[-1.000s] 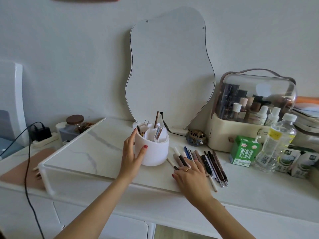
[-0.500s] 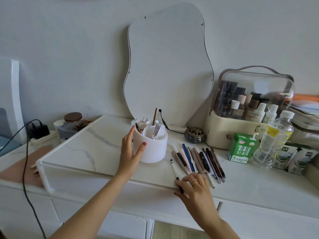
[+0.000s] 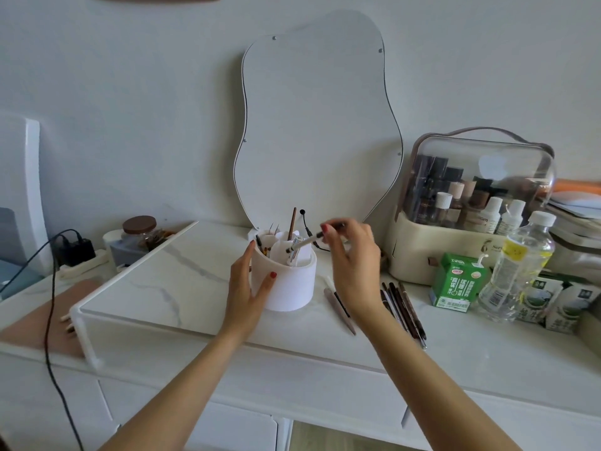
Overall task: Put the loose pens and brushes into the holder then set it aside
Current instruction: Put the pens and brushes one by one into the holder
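Note:
A white round holder (image 3: 291, 284) with inner compartments stands on the marble-look riser (image 3: 169, 281); it contains several brushes and pens. My left hand (image 3: 247, 288) is wrapped around its left side. My right hand (image 3: 349, 255) is above and right of the holder, pinching a white pen (image 3: 304, 244) with a dark cap, its tip pointing down-left into a compartment. Several loose pens and pencils (image 3: 403, 309) lie on the riser to the right, partly hidden by my right wrist. A pinkish-grey pen (image 3: 340, 310) lies nearer the holder.
A wavy mirror (image 3: 318, 125) leans against the wall behind the holder. A cosmetics case (image 3: 471, 203), a green carton (image 3: 457, 283), a water bottle (image 3: 517, 265) and more cartons crowd the right. A jar (image 3: 140, 232), charger and cable (image 3: 48, 320) sit left.
My right hand lifted a white pen from the loose pile and carried it up and left over the holder. My left hand stayed on the holder.

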